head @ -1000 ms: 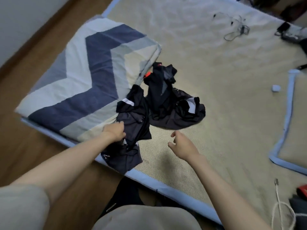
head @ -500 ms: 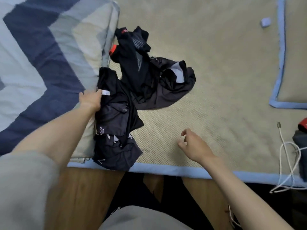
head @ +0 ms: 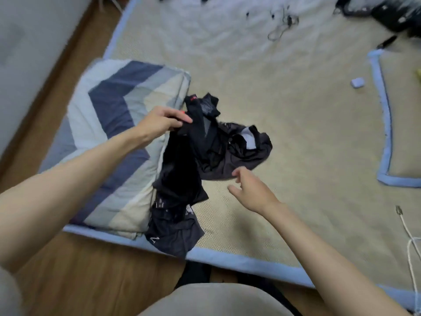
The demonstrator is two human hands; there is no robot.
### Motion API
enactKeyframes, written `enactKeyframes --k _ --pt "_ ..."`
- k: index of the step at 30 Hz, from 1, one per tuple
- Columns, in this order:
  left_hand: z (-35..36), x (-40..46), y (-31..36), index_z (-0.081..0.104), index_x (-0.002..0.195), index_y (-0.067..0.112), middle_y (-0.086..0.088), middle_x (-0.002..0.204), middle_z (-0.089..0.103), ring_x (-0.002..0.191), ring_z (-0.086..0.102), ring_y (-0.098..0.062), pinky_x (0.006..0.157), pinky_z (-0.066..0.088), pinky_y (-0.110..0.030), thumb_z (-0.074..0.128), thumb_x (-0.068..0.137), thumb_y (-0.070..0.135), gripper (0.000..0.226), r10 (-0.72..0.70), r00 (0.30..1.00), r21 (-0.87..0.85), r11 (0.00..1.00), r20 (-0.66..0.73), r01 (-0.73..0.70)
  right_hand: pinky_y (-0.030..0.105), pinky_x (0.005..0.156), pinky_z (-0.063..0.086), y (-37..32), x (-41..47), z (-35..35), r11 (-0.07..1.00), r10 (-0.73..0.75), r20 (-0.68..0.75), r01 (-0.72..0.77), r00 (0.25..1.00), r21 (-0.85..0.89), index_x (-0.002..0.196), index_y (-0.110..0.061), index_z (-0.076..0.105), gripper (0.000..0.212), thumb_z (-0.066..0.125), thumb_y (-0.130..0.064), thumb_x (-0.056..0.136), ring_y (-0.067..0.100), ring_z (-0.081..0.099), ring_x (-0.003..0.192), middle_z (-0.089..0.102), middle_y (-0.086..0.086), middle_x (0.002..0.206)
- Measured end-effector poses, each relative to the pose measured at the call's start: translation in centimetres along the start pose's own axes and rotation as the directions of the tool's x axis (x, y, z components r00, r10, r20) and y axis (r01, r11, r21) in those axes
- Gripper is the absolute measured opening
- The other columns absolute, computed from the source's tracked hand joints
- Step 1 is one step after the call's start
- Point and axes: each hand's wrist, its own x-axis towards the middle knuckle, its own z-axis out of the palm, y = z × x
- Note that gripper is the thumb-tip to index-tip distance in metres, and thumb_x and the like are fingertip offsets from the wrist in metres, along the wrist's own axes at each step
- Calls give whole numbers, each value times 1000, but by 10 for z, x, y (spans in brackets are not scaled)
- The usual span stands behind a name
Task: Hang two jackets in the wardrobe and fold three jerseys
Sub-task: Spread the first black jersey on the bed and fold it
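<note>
My left hand (head: 159, 124) pinches the top of a black jersey (head: 177, 183) and holds it up, so it hangs down over the mat's near edge with white print low on it. A heap of other dark jerseys (head: 230, 147) lies crumpled on the woven mat (head: 284, 115) just right of it, one showing a white collar patch. My right hand (head: 250, 190) hovers above the mat with loose fingers, close to the near edge of the heap, holding nothing.
A folded blue, grey and cream chevron quilt (head: 118, 133) lies left of the jerseys. Cables (head: 282, 26) and dark items sit at the far end. A small pale box (head: 357, 82), a blue-edged cushion (head: 401, 124) and a white cord (head: 410, 238) lie to the right. Wooden floor (head: 91, 274) runs below.
My left hand has risen from the jersey's lower part to its top and lifted it. My right hand has moved toward the heap. The camera tilted down and back up.
</note>
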Motion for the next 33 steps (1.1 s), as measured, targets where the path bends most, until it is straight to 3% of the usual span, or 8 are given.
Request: enactKeyframes --k 7,14,16,19,22,24,27,33 --pt "12 -113 206 71 113 2 -2 94 76 96 69 -15 94 52 -24 53 91 -10 31 340 935 -101 938 97 -330 36 99 52 -104 -51 -124 830 -283 -392 428 875 357 141 -24 39 84 79 -60 76 11 61 115 58 -9 129" --pt "75 -187 340 56 133 -5 -17 118 64 109 66 -23 107 48 -47 47 82 -26 56 675 737 -59 735 -29 -676 23 78 45 -87 -114 -182 813 -315 -454 484 834 325 140 -19 36 85 82 -53 78 14 61 116 58 -8 125" --pt "93 -193 365 54 135 -6 -20 123 63 112 67 -23 103 53 -44 53 83 -23 55 756 651 27 654 -72 -756 22 86 47 -67 -125 -187 817 -263 -514 472 816 331 144 -17 32 91 84 -50 77 14 58 122 52 -5 133" --pt "121 -192 393 60 128 -6 -18 118 69 108 71 -20 90 59 -32 69 86 -6 43 848 493 154 523 -197 -838 35 104 47 -37 -151 -198 854 -189 -775 490 603 174 143 -14 35 84 80 -47 80 14 50 124 38 -9 131" --pt "142 -186 416 66 120 -3 -18 108 73 94 75 -19 79 61 -30 70 91 8 31 888 371 216 432 -271 -876 36 93 49 -20 -180 -214 839 -223 -874 542 432 54 120 -21 49 48 75 -39 85 7 53 101 50 -13 110" --pt "154 -183 433 69 115 -1 -17 100 75 85 77 -18 71 62 -30 68 94 16 27 907 326 236 390 -267 -890 36 86 51 -13 -189 -227 856 -245 -823 512 513 65 114 -27 52 37 73 -43 87 9 58 96 58 -13 101" --pt "171 -186 463 69 104 -4 -17 87 74 72 77 -19 61 62 -33 67 95 21 27 917 298 225 359 -265 -906 37 98 51 6 -180 -250 919 -175 -724 375 667 123 141 -23 43 72 69 -60 85 15 57 122 58 -8 132" --pt "195 -207 512 63 100 1 -15 79 71 57 73 -20 52 60 -39 62 97 19 18 944 237 236 291 -229 -927 45 116 39 36 -165 -308 905 -57 -789 366 611 218 157 -35 17 115 72 -77 66 13 41 144 38 -13 157"
